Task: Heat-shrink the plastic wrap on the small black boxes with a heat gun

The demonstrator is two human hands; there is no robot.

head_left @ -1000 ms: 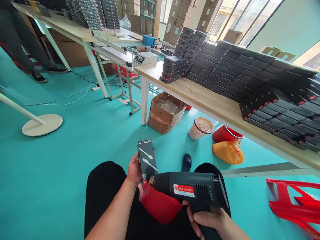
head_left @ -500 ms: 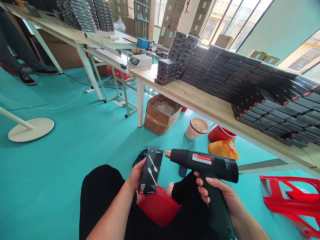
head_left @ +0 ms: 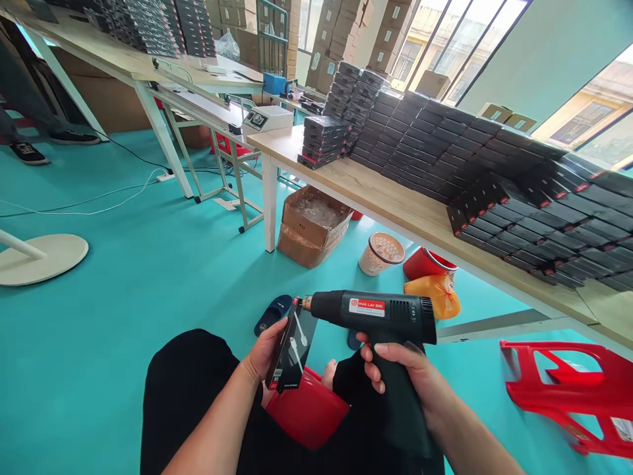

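Observation:
My left hand point(head_left: 267, 349) is closed on a slim black box point(head_left: 293, 353) with a picture of white cable plugs on its front and red marks at its corners. The box stands tilted above my lap. Around the handle of a dark green heat gun point(head_left: 373, 310), my right hand point(head_left: 395, 369) is wrapped. The gun's metal nozzle points left and lies at the box's upper edge; whether they touch, I cannot tell. Below the box, between my legs, is a red plastic surface point(head_left: 309, 409).
A wooden table point(head_left: 380, 191) on the right bears many stacked black boxes point(head_left: 425, 145). Beneath it are an open carton point(head_left: 314, 227), a waste basket point(head_left: 380, 254) and an orange bag point(head_left: 435, 295). A red stool point(head_left: 558, 396) lies right. Another person's legs point(head_left: 30, 105) show far left.
The heat gun has moved left, bringing its nozzle up to the box's top edge. The box has turned so its side shows more. My view has shifted slightly to the right.

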